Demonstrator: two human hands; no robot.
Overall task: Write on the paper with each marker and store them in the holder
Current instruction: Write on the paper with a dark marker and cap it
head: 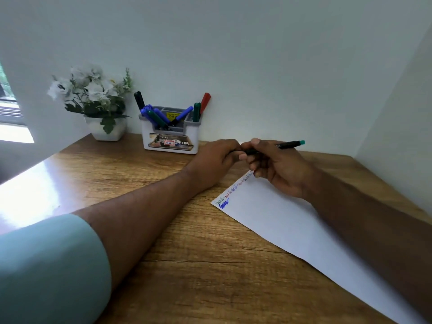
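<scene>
— Marker [284,146], slim and dark-barrelled with a teal end, sits right of centre in the frame, held level above the far corner of the paper [304,230]. Who has it?

— Both hands. The right hand [278,169] curls its fingers around the barrel, thumb on top; the left hand [217,160] meets it at the marker's left end, fingers closed on that end. Whether that end carries a cap is hidden by the fingers.

— And the paper?

— A smooth white sheet lying flat on the wooden table [187,265], running from centre frame down to the lower right corner. Its upper left edge carries a line of small handwriting in green, red, blue and black, with one bolder blue word at the near corner. The right forearm lies across the sheet's right side.

— The holder?

— Holder [171,134] stands at upper centre, against the pale wall: a boxy white plastic tub with grey compartment rims and a printed label on its front. Blue, green, black and red markers lean out of it at angles, the red one tilted against the wall.

— What else is on the table?

— A white square pot of pale artificial flowers [93,94], just left of the holder. The tabletop is glossy wood grain with a hairline crack across its lower middle; bright glare spreads over its left side. Bare wood lies between the holder and the hands.
</scene>
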